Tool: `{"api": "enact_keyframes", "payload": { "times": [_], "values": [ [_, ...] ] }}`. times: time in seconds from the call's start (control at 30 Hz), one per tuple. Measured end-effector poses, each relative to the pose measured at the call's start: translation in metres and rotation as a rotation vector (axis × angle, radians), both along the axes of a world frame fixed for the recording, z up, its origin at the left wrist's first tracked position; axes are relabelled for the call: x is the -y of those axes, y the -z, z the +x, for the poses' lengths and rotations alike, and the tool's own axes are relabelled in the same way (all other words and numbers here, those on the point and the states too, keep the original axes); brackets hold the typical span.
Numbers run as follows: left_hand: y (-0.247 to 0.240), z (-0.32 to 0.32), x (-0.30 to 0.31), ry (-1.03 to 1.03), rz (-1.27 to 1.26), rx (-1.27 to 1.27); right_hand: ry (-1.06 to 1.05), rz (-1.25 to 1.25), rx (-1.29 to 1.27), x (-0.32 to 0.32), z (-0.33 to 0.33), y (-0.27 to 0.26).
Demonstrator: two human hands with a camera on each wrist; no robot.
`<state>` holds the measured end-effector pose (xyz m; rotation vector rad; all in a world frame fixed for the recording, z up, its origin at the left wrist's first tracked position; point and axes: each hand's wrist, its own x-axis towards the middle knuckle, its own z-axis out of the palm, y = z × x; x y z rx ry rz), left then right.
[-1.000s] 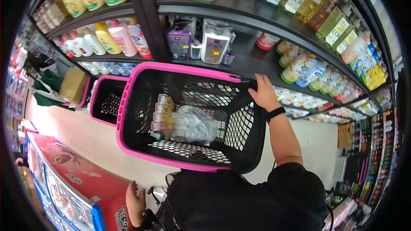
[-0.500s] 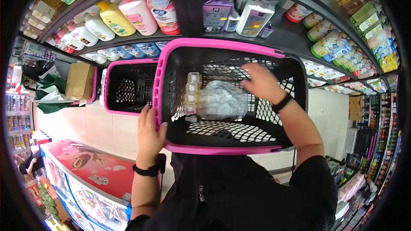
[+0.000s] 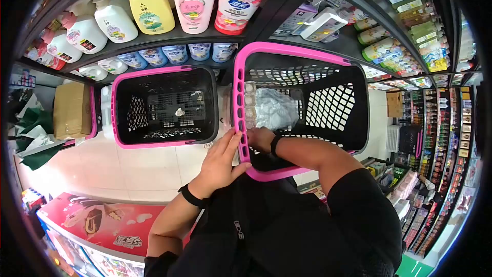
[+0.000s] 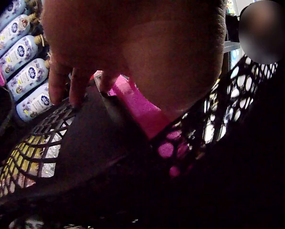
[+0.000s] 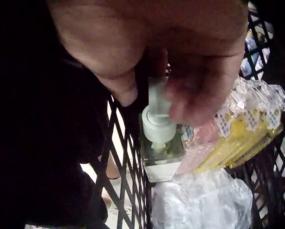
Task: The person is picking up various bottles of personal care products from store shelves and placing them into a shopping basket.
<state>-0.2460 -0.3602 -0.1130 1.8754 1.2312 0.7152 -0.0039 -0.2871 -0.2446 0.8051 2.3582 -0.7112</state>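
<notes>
In front of me is a black mesh shopping basket with a pink rim [image 3: 290, 49]. My left hand [image 3: 218, 163] lies against its near left corner, fingers fairly straight along the rim and thumb over it. My right hand [image 3: 260, 138] reaches down inside, partly hidden by the rim. In the right wrist view, its bent fingers are at the white head of a pump bottle [image 5: 159, 125], the thumb a little apart. Next to that bottle stand several more bottles [image 5: 242, 138] with clear caps and pink or yellow contents. A bundle in clear plastic [image 3: 277, 109] lies beside them.
Left of this basket stands a second pink-rimmed basket [image 3: 154, 72] with small pale items in it. A cardboard box [image 3: 72, 110] is farther left. Shelves of pump bottles [image 3: 149, 7] run along the front. A red and white freezer [image 3: 115, 225] is near my left.
My right hand has left the far right rim and gone down inside to the bottles. My left hand has come up to the left rim. The view has turned left, showing more of the second basket.
</notes>
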Motion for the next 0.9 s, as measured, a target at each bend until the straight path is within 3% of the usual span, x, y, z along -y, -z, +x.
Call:
{"api": "enact_keyframes", "payload": {
  "times": [0.03, 0.13, 0.2, 0.43, 0.47, 0.57, 0.6, 0.77, 0.9],
  "values": [
    [0.000, -0.001, -0.004, 0.011, 0.004, 0.000, -0.012, 0.075, -0.002, -0.006, -0.005, -0.017],
    [0.005, 0.000, -0.004, 0.001, 0.018, 0.002, 0.101, 0.019, 0.013, -0.007, -0.003, 0.004],
    [0.005, 0.000, -0.002, 0.007, 0.048, -0.045, 0.227, -0.061, 0.079, -0.009, -0.016, -0.011],
    [0.005, 0.002, -0.001, 0.013, 0.104, -0.079, 0.169, -0.042, 0.048, 0.004, 0.005, 0.027],
    [0.001, 0.002, -0.002, 0.012, 0.096, -0.091, 0.340, -0.145, 0.086, -0.004, -0.005, -0.009],
    [0.003, 0.006, 0.002, -0.022, 0.070, -0.066, 0.107, -0.025, -0.087, -0.013, 0.026, -0.019],
    [0.003, 0.008, 0.002, -0.042, 0.065, -0.051, 0.032, -0.002, 0.039, -0.021, 0.021, -0.052],
    [-0.035, 0.012, -0.008, -0.091, 0.163, -0.204, 0.096, 0.106, -0.212, -0.041, 0.051, -0.202],
    [-0.089, 0.040, -0.033, 0.018, 0.222, -0.185, 0.054, 0.302, -0.536, -0.035, 0.079, -0.303]
  ]
}}
